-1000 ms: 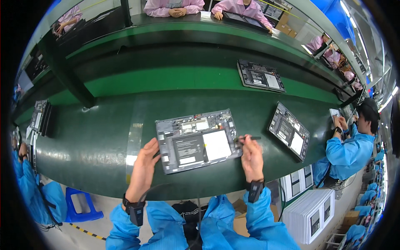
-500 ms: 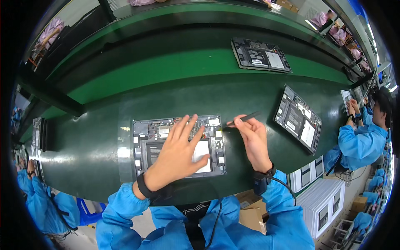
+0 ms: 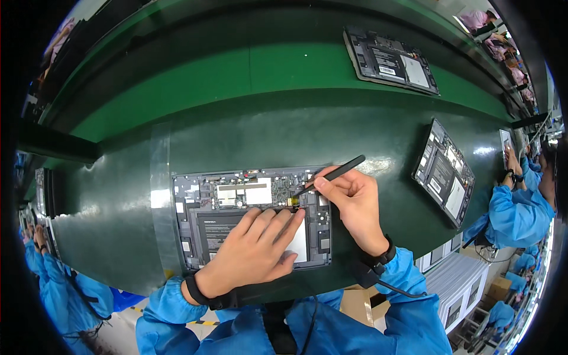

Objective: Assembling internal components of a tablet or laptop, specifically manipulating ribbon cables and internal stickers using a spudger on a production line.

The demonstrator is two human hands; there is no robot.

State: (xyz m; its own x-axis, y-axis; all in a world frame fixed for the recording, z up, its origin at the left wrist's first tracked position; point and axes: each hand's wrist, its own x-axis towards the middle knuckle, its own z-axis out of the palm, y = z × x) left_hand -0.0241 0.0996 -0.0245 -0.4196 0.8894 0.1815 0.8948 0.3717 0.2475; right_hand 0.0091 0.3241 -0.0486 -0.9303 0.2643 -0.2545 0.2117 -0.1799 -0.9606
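An opened tablet (image 3: 327, 248) lies in front of me, showing its circuit board (image 3: 278, 190), a black battery (image 3: 212, 228) and a white panel (image 3: 300, 239). My left hand (image 3: 251, 248) rests across the battery and panel with fingers stretched out, hiding part of both. In my right hand (image 3: 358, 204) is a pair of black tweezers (image 3: 340, 170), pinched between thumb and fingers. Its tip points down at the board, by a small yellow part (image 3: 292, 202) above my left fingertips. Whether the tip touches the board, I cannot tell.
A second opened tablet (image 3: 444, 171) lies tilted to the right on the green table (image 3: 118, 219). Another (image 3: 390, 62) sits on the far green strip (image 3: 266, 71). A stack of white trays (image 3: 458, 284) stands below the table edge at right. Co-workers in blue (image 3: 515, 201) sit at both sides.
My right hand has brought the tweezers left and inward, from the tablet's right edge to over the board. My left hand has drawn back off the board onto the battery. The view has shifted.
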